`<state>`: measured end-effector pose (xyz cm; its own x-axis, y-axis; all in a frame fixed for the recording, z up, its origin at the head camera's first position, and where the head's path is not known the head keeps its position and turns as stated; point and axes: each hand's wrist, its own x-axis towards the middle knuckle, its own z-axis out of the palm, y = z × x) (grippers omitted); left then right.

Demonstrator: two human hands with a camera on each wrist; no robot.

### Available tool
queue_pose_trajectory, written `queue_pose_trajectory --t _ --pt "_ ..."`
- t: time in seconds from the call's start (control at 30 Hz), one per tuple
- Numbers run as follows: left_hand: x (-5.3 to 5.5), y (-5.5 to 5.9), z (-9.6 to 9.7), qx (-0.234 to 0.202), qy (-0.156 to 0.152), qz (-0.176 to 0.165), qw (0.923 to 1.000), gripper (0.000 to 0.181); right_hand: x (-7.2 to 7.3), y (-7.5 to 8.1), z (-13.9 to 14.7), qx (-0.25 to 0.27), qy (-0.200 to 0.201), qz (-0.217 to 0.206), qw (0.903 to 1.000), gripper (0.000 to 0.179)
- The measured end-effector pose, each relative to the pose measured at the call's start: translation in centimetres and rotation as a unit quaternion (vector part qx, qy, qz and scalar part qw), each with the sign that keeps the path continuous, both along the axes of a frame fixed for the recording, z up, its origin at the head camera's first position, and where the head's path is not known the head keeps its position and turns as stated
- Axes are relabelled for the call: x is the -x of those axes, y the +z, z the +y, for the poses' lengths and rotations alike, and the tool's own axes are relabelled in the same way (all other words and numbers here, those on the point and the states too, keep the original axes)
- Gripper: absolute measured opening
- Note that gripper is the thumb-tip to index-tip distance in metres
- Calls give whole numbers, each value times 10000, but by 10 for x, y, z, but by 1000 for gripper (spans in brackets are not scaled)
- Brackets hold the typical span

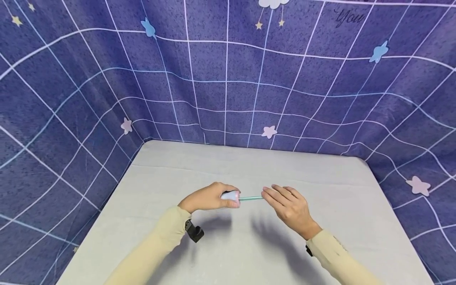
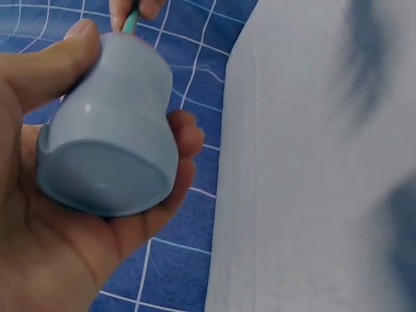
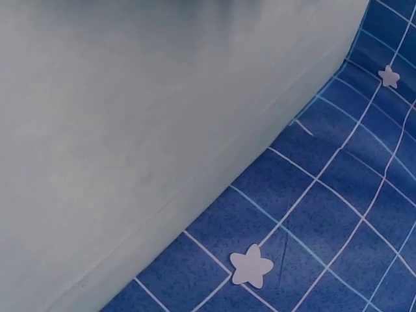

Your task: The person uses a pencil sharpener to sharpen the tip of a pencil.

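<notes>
In the head view my left hand (image 1: 210,196) grips a tool with a fat pale blue handle (image 1: 229,196), a pink collar and a thin green shaft (image 1: 251,198), much like a screwdriver. The left wrist view shows the handle's flat, rounded butt (image 2: 107,179) towards the camera, thumb on one side and fingers curled round the other. My right hand (image 1: 288,208) holds the far end of the shaft, its tip hidden there. Fingertips (image 2: 151,8) of that hand lie on both sides of the shaft in the left wrist view. The right wrist view shows neither hand nor tool.
Below the hands spreads a white-covered table (image 1: 228,253), with both hands' shadows on it. A blue-purple curtain (image 1: 213,95) with a grid pattern and stars hangs behind and along the sides. Dark wrist devices (image 1: 194,231) show at both cuffs.
</notes>
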<state>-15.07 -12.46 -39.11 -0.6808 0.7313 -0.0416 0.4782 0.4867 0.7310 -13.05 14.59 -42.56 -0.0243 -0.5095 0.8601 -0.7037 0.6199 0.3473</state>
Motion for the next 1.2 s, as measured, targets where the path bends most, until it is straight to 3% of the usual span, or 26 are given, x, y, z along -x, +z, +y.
queue_pose_trajectory --t 0.17,0.27,0.37,0.43,0.53,0.57,0.6,0.63,0.67,0.73,0.8,0.83,0.87,0.9,0.93,0.97,1.0,1.1,1.2 --pt "5 1 -2 -145 -275 -552 9980 31 3 4 -2 20 208 43 9998 23" --pt "3 1 0 -218 -325 -609 9974 31 3 4 -1 24 290 28 9996 23" --pt "0 2 4 -172 -207 -281 9992 34 2 1 2 -21 287 -179 9994 25" --pt "-3 3 7 -90 -51 72 9999 39 0 0 3 -61 268 -536 9982 29" --pt "-7 1 11 84 57 1267 9919 49 -3 1 4 -6 268 -1559 9874 27" --pt "-8 -2 12 147 41 1803 9835 51 -4 1 4 43 283 -2020 9790 24" --pt "-9 -4 12 201 9 2437 9696 53 -5 3 4 121 317 -2581 9655 21" --pt "-9 -8 13 258 -17 3122 9497 56 -6 4 4 235 375 -3198 9464 18" --pt "-9 -11 13 341 -46 3787 9249 57 -6 5 3 371 426 -3834 9218 16" --pt "-8 -18 15 480 -56 4904 8701 56 -6 9 3 659 520 -5038 8597 16" --pt "-8 -23 16 621 34 5688 8201 49 -6 13 2 885 505 -5909 8003 15" --pt "-7 -26 16 682 110 5920 8029 45 -5 14 2 927 443 -6134 7831 15" --pt "-7 -27 17 745 199 6100 7886 44 -4 15 1 915 365 -6234 7756 14" --pt "-7 -28 17 786 289 6209 7794 43 -4 16 1 876 293 -6225 7772 15" --pt "-7 -29 17 833 365 6253 7750 44 -3 16 0 816 225 -6125 7859 15" --pt "-7 -29 17 880 424 6261 7736 45 -3 15 0 744 143 -5941 8008 16" --pt "-8 -29 16 910 461 6202 7777 47 -2 14 -1 656 53 -5688 8199 18" --pt "-9 -25 13 1021 508 5850 8030 56 -1 9 -2 409 -25 -4760 8785 27" --pt "-9 -19 9 1051 532 5292 8402 64 0 2 -2 220 13 -3747 9269 37"
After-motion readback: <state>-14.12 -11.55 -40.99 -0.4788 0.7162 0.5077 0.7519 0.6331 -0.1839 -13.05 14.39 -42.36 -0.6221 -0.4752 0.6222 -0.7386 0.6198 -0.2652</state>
